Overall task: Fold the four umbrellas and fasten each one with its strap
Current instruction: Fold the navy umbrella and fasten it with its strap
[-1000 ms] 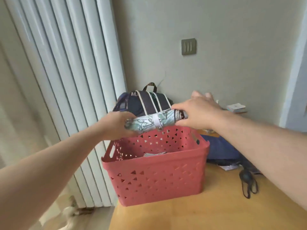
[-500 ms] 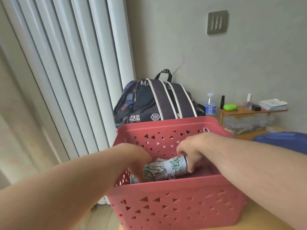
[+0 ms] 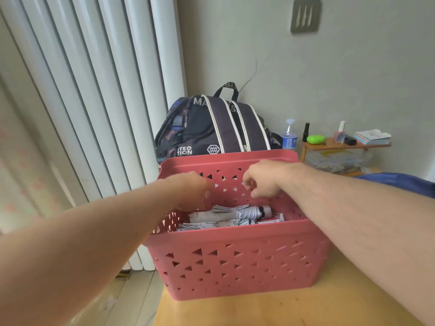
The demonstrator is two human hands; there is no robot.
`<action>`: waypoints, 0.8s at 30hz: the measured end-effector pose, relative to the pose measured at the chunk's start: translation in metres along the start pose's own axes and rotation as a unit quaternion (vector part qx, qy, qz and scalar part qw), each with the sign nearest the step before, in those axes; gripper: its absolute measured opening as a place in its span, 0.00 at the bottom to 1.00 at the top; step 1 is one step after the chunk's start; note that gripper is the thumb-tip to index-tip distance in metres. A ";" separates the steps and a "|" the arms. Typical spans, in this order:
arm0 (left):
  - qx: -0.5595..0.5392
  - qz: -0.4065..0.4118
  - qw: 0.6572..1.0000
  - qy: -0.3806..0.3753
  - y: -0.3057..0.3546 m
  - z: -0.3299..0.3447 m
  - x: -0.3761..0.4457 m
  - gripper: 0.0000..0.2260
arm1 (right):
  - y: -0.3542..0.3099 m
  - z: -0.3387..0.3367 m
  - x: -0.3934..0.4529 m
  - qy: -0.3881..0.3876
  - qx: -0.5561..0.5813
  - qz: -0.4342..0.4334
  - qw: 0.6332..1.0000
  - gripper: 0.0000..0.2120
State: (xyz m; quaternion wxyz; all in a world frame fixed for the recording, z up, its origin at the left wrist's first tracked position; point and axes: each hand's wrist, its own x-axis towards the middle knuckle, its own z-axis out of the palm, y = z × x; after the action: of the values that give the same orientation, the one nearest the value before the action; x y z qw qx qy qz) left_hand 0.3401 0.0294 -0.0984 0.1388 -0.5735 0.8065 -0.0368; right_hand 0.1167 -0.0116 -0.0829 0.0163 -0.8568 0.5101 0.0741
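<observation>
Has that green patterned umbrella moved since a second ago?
Yes. It was held above the red basket's rim; now the umbrella lies down inside the basket, below the rim, and neither hand holds it.

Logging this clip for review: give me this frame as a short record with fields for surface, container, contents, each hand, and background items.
surface: wooden table
container: red perforated basket at the table's left edge
contents: folded umbrellas lying flat inside; count not clear
left hand: above the basket, fingers loosely curled, holding nothing
right hand: above the basket, fingers loosely curled, holding nothing
background: dark backpack behind the basket; water bottle by the wall; small shelf with a green case
</observation>
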 end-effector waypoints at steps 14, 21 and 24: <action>-0.337 0.285 0.785 0.435 0.257 -0.106 -0.054 0.09 | 0.168 -0.002 -0.263 0.264 0.213 0.205 0.918 0.04; -0.338 0.194 0.900 0.194 0.344 -0.010 0.001 0.16 | 0.202 0.116 -0.330 0.232 0.315 0.305 0.868 0.08; -0.365 0.115 0.912 0.145 0.359 0.031 0.024 0.22 | 0.195 0.151 -0.307 0.230 0.382 0.300 0.843 0.05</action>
State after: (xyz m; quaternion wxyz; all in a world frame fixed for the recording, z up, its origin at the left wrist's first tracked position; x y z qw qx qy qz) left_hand 0.0126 0.1323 -0.2111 -0.1959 -0.4761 0.8351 0.1937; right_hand -0.2143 0.1784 -0.1784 0.2011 -0.5801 0.7194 -0.3247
